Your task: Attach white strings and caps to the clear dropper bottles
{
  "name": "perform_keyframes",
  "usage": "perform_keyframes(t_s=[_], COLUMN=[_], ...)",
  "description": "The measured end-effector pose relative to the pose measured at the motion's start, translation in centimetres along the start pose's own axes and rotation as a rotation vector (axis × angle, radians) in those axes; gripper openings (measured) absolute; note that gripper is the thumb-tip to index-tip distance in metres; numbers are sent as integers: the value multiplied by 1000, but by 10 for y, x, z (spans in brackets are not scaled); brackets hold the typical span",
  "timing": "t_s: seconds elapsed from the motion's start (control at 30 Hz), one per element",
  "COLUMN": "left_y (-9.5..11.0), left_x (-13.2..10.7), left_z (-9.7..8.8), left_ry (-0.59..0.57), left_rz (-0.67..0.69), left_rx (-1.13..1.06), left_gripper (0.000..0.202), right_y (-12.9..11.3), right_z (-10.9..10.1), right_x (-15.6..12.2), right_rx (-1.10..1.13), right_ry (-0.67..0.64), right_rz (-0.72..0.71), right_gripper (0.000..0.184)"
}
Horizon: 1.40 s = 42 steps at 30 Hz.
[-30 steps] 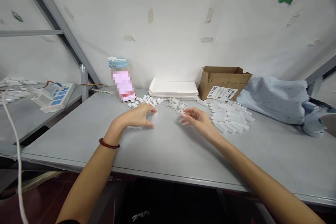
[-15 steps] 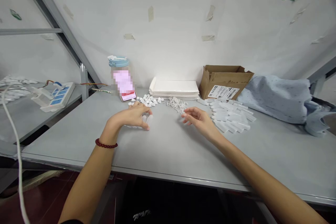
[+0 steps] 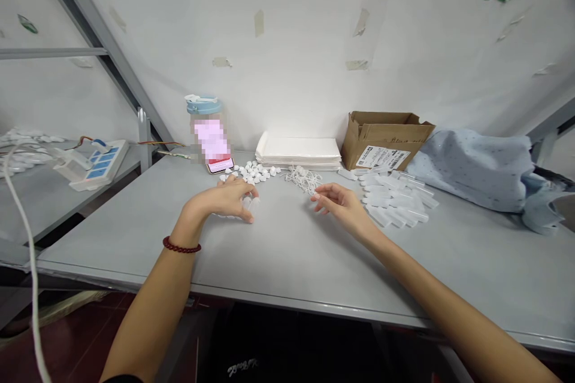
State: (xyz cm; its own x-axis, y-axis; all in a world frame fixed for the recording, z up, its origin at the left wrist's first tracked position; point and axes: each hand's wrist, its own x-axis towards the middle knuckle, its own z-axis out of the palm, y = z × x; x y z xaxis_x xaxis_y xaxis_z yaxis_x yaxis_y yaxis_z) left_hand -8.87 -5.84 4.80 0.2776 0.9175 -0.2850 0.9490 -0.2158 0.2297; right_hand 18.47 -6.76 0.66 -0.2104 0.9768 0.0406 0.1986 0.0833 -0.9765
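Left hand [image 3: 227, 199] arched around clear plastic pieces [image 3: 254, 206], between grey counter [image 3: 287, 263]'s front and back edges; grip unclear. Right hand [image 3: 344, 209] half-curled by tangled white cords [image 3: 302, 178]; no telling if it holds any. Looks partway: few pieces under left, frosted plastic tubes [image 3: 393, 198] toward right edge loose.
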Motion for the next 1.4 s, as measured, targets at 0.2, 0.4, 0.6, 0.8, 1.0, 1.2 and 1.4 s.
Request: perform_keyframes(t_s=[0.2, 0.4, 0.6, 0.8, 1.0, 1.2, 1.4], left_y=[-1, -2, -4, -6, 12, 53, 90], left_x=[-2, -2, -2, -4, 15, 51, 83], left_z=[-2, -3, -3, -7, 3, 25, 49], left_ry=[-30, -47, -39, 110, 573, 494, 476], left_rz=[-3, -16, -16, -16, 67, 343, 493], left_rx=[-7, -9, -19, -123, -303, -223, 68], left_gripper=[59, 62, 63, 57, 31, 18, 26], right_y=[1, 0, 0, -1, -10, 20, 39], right_z=[0, -1, 0, -6, -36, -73, -90], right_x=[0, 0, 1, 3, 13, 32, 40], right_rx=[-8, -23, -20, -13, -72, -559, -832], right_ry=[0, 2, 9, 27, 224, 404, 328], right_rz=[-4, 6, 5, -23, -112, -251, -302], right_gripper=[26, 26, 26, 28, 29, 16, 20])
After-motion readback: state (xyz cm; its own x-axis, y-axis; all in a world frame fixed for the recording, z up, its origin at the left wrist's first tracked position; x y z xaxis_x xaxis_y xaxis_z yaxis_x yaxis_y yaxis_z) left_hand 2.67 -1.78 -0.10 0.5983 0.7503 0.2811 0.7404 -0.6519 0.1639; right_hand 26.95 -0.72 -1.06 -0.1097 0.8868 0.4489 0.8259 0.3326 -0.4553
